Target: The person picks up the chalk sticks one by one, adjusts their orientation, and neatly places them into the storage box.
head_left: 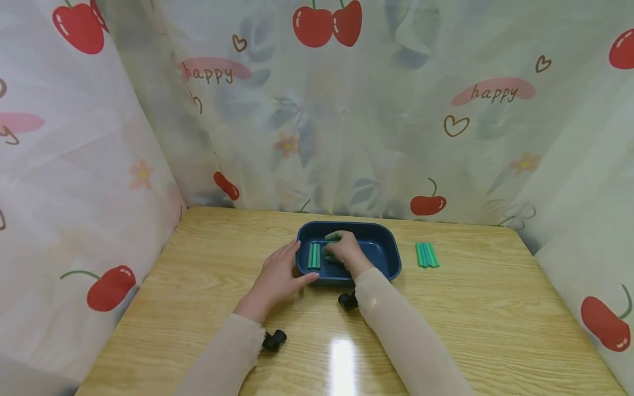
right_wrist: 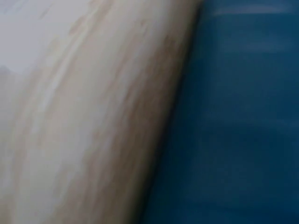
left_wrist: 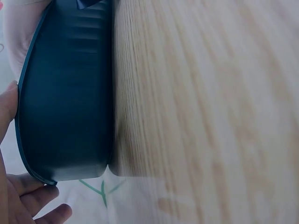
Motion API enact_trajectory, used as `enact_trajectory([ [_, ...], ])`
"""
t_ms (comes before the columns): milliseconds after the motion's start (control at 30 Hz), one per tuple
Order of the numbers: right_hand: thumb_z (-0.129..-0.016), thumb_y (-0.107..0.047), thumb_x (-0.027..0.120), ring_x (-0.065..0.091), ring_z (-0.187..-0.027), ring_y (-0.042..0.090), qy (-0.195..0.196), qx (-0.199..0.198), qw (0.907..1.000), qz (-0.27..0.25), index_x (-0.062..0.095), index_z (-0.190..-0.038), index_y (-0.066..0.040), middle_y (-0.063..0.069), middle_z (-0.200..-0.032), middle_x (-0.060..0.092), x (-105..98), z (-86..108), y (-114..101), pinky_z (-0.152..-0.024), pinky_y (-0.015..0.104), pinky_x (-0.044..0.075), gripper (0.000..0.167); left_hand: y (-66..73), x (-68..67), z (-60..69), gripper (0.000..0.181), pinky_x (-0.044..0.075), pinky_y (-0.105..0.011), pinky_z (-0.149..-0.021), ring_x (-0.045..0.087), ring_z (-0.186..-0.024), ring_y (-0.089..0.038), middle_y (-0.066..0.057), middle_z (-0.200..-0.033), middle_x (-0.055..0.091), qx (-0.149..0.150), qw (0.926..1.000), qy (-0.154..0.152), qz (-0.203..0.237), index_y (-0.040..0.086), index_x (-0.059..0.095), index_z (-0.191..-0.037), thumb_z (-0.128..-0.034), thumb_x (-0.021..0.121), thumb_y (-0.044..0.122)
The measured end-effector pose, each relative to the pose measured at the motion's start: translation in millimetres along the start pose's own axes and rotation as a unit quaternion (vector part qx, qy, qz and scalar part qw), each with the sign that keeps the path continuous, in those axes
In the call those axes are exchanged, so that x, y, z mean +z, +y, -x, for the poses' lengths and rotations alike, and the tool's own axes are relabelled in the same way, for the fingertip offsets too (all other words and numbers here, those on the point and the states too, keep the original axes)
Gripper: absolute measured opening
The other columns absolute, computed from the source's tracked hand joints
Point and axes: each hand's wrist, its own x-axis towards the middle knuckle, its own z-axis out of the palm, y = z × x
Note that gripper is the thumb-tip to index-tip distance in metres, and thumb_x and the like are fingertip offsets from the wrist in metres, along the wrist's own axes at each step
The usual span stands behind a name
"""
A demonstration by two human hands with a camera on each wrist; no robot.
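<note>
Sticks [head_left: 314, 256] lie in and right of the tray [head_left: 379, 254]

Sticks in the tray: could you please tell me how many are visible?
3 sticks, side by side near the tray's left end; the right hand may hide more.

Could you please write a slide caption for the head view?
Left hand touching the tray, right hand inside it, beside green sticks; more sticks outside.

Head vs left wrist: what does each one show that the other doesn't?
Only head: the three green sticks inside the dark blue tray, the row of green and blue-green sticks right of it, and the backdrop's "happy" lettering.
Only left wrist: a close side-on look at the tray's outer wall, down to its base.
Both: tray, left hand, wood-grain tabletop.
</note>
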Motion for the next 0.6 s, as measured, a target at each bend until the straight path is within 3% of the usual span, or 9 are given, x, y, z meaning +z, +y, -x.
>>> enact_trajectory([
  [133, -0.087, 0.008, 0.067, 0.067, -0.076, 0.025, 0.004, -0.016, 0.9999, -0.004, 0.067, -0.119, 0.003, 0.016, -0.105, 0.065, -4.9, 5.3, -3.3, -0.069, 0.033, 0.060, 0.033, 0.1, 0.1, -0.4, 0.100, 0.020, -0.050, -0.121, 0.025, -0.150, -0.028, -0.008, -0.164, 0.026, -0.003, 1.0000, -0.001, 0.000, 0.009, 0.026, -0.159, -0.0871, 0.063, 0.068],
  [333, -0.088, 0.003, 0.067, 0.069, -0.086, 0.032, -0.001, -0.053, 0.9982, 0.029, 0.067, -0.119, 0.004, 0.017, -0.107, 0.067, -14.3, 19.2, -12.6, -0.076, 0.041, 0.059, 0.031, 0.9, 0.6, 0.3, 0.099, 0.019, -0.051, -0.121, 0.024, -0.150, -0.028, -0.008, -0.164, 0.026, -0.007, 1.0000, 0.000, 0.006, 0.010, 0.026, -0.159, -0.0873, 0.065, 0.065],
  [467, -0.091, -0.001, 0.068, 0.070, -0.090, 0.033, -0.010, -0.057, 0.9976, 0.037, 0.066, -0.121, 0.003, 0.017, -0.111, 0.067, -21.3, 27.9, -19.8, -0.081, 0.043, 0.058, 0.031, 1.1, 0.2, 0.8, 0.099, 0.019, -0.052, -0.121, 0.024, -0.150, -0.028, -0.008, -0.164, 0.025, -0.007, 1.0000, 0.000, 0.005, 0.010, 0.026, -0.159, -0.0873, 0.065, 0.065],
  [600, -0.093, -0.003, 0.067, 0.067, -0.101, 0.041, -0.024, -0.060, 0.9975, 0.030, 0.064, -0.125, 0.004, 0.019, -0.116, 0.066, -28.6, 36.0, -26.6, -0.085, 0.044, 0.058, 0.033, 0.6, 0.0, 0.8, 0.100, 0.019, -0.052, -0.121, 0.024, -0.150, -0.029, -0.008, -0.164, 0.025, -0.004, 1.0000, 0.000, 0.004, 0.009, 0.025, -0.159, -0.0871, 0.064, 0.067],
])
